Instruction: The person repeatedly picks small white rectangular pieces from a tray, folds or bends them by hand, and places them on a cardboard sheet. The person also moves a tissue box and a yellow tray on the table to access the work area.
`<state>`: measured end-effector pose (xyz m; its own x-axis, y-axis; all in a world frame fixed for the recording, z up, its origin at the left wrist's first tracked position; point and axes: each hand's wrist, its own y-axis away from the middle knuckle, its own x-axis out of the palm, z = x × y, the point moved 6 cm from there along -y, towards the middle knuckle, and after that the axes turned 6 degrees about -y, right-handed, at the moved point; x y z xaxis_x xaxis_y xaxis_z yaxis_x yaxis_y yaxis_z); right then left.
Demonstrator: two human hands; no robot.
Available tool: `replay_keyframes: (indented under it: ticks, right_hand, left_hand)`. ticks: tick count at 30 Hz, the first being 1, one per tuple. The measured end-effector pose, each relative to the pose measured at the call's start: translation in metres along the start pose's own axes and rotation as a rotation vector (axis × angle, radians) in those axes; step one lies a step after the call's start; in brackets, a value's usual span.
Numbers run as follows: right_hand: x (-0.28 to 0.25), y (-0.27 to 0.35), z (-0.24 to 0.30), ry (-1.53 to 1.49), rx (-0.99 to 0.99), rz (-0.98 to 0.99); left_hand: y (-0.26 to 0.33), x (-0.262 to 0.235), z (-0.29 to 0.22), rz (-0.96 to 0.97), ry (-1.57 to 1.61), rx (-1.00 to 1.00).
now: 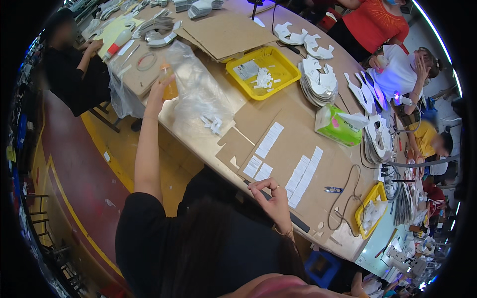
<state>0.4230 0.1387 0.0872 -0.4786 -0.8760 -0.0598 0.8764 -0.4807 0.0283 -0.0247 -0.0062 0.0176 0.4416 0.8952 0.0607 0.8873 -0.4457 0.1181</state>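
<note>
My left hand (157,93) reaches far out to the left end of the table and is closed around a small orange bottle (169,82), which stands beside a crumpled clear plastic bag (198,97). My right hand (272,197) rests at the near edge of a cardboard sheet (293,144). Its fingers are loosely bent and nothing shows in them. It lies just below rows of small white rectangular strips (303,176) laid out on the cardboard. More strips (268,141) run in a line further up the sheet.
A yellow tray (278,57) of white bits, a green tissue pack (339,128), stacks of white cut shapes (318,82), small snips (334,189) and a second yellow tray (362,211) stand on the table. A person in black (69,74) sits at the left; others work at the right.
</note>
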Motion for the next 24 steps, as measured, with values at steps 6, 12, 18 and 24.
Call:
replay_keyframes:
  ticks: [6,12,18,24]
  right_hand:
    - [0.014,-0.040,0.024,0.097,-0.058,0.126]
    - [0.094,-0.208,0.036,-0.163,-0.269,0.349]
    - [0.142,-0.320,0.054,0.063,-0.460,0.291]
    - [0.146,-0.356,0.043,0.203,-0.456,0.243]
  left_hand:
    - [0.004,0.015,-0.003,0.066,-0.321,0.008]
    - [0.010,0.027,0.006,0.114,-0.445,0.039]
    - [0.020,0.034,-0.001,0.246,-0.498,0.104]
    - [0.032,0.031,-0.006,0.305,-0.434,0.116]
